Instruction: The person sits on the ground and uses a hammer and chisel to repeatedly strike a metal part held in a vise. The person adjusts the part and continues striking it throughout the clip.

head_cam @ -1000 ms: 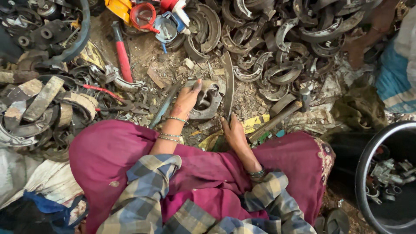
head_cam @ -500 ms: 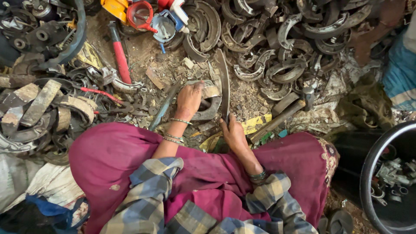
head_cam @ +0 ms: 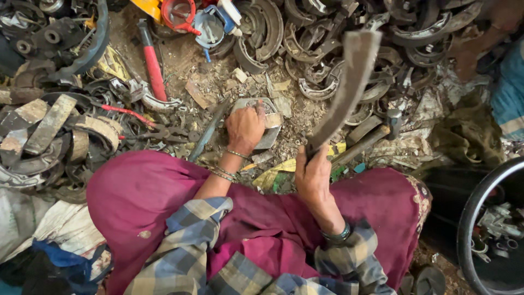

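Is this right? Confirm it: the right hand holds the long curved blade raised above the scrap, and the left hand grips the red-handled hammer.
Not quite. In the head view the left hand presses down on a curved metal piece on the ground; the red-handled hammer lies untouched. The right hand does hold the curved blade raised.

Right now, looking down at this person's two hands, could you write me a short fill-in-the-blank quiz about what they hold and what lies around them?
1. The right hand grips a long curved ____, raised off the ground.
2. The left hand presses down on a curved grey metal piece lying on the ____.
3. The hammer lying at upper left has a ____ handle.
4. Both wrists wear ____.

Missing words: blade; ground; red; bangles
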